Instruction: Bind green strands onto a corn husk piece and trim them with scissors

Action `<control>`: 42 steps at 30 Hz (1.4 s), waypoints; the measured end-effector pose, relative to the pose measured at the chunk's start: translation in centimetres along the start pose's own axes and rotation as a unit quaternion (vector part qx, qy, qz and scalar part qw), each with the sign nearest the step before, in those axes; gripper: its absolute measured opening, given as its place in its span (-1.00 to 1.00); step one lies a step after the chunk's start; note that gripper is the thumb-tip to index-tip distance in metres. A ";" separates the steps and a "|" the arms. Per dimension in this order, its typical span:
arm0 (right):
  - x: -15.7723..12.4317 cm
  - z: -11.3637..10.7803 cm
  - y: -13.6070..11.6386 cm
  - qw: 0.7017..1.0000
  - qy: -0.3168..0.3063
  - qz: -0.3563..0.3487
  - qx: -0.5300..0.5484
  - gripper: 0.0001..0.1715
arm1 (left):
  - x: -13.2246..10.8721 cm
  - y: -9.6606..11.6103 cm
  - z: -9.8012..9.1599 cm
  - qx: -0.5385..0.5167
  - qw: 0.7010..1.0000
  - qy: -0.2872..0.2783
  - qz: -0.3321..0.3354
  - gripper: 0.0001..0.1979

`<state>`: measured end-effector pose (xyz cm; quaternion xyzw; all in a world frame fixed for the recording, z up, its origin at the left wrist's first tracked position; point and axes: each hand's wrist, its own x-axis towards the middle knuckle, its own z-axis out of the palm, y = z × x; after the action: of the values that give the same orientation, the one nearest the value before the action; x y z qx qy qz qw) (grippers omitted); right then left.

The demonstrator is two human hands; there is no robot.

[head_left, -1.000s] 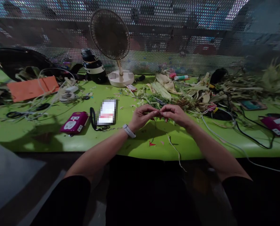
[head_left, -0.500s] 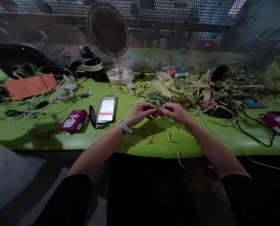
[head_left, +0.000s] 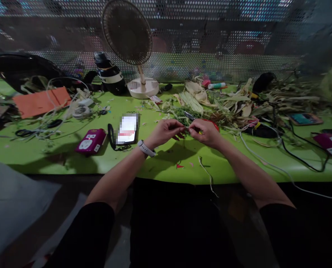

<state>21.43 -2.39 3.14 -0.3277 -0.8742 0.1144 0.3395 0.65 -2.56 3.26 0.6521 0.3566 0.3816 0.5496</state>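
Observation:
My left hand (head_left: 168, 132), with a pale watch band on its wrist, is closed in a pinch above the green tabletop (head_left: 166, 171). Its fingertips almost meet those of my right hand (head_left: 206, 133), which pinches too. Something small and thin lies between the fingertips; I cannot make out what it is. A thin dark strand hangs below them. Just behind the hands are green plant bits and a grey metal tool (head_left: 189, 115). A red curved thing (head_left: 214, 124) shows partly behind my right hand. Dry corn husks (head_left: 192, 100) lie beyond.
Left of my hands lie a lit phone (head_left: 127, 128) and a purple power socket (head_left: 91, 141). A fan (head_left: 142, 88) and a black bottle (head_left: 112, 80) stand behind. Cables (head_left: 280, 171), another phone (head_left: 305, 119) and heaped husks fill the right. A pale husk strip (head_left: 206, 172) overhangs the front edge.
My right hand has turned and shifted slightly, and the red curved thing now shows behind it. Both hands stay pinched close together. The whole view has shifted a little.

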 end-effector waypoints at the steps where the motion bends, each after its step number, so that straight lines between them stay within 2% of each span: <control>1: 0.0 0.1 0.0 1.000 0.002 -0.004 -0.003 -0.79 | 0.0 0.0 0.0 -0.005 1.000 -0.002 -0.006 -0.66; 7: -0.1 0.1 0.1 1.000 0.013 -0.013 -0.018 -0.81 | 0.1 0.2 -0.3 -0.017 0.999 -0.014 -0.027 -0.69; 15: 0.0 -0.3 -0.1 1.000 -0.020 -0.006 0.002 -0.82 | 0.3 0.7 -0.9 -0.038 0.993 -0.088 -0.067 -0.61; 18: 0.0 -0.2 0.0 0.999 -0.035 -0.007 0.002 -0.82 | 0.2 0.6 -0.8 -0.034 0.991 -0.107 -0.074 -0.66; 23: 0.0 0.2 0.2 0.999 -0.049 -0.006 -0.010 -0.84 | 0.1 0.6 -0.7 -0.004 0.995 -0.081 -0.056 -0.79; 32: 0.1 0.3 0.0 1.000 -0.018 -0.018 -0.011 -0.83 | -0.2 1.2 -0.4 0.014 0.997 -0.043 -0.055 -0.79; 39: 0.2 -1.0 0.1 0.997 0.059 0.042 0.025 -0.78 | -0.6 1.9 -2.3 -0.003 0.998 0.024 -0.056 -0.73; 42: 0.2 -1.1 0.7 0.996 0.067 0.061 0.016 -0.79 | -0.4 2.0 -3.3 -0.008 0.996 0.074 -0.054 -0.73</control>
<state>22.35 -1.76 3.80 -0.3818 -0.8257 0.1270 0.3953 -2.39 -1.74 5.53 0.5974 0.4277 0.4012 0.5470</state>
